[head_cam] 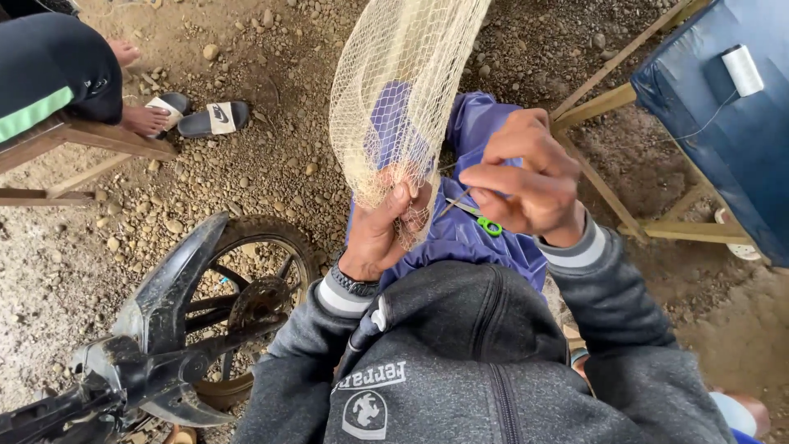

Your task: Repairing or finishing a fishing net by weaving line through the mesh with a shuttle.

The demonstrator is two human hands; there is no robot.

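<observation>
A cream mesh net (394,90) hangs down from the top of the head view. My left hand (382,234) grips the net's gathered lower end, fingers closed around the bunched mesh. To its right, my right hand (530,177) pinches a thin needle-like tool (462,202) with a small green piece (491,226) at its end, pointing it at the net. Both hands sit over my purple-blue trousers (472,238). A dark watch is on my left wrist.
A motorcycle front wheel (246,296) and fork stand at lower left on gravel. Another person's leg and sandals (205,117) are at upper left by a wooden bench. A blue-covered table (723,123) with a white thread spool (742,70) stands at right.
</observation>
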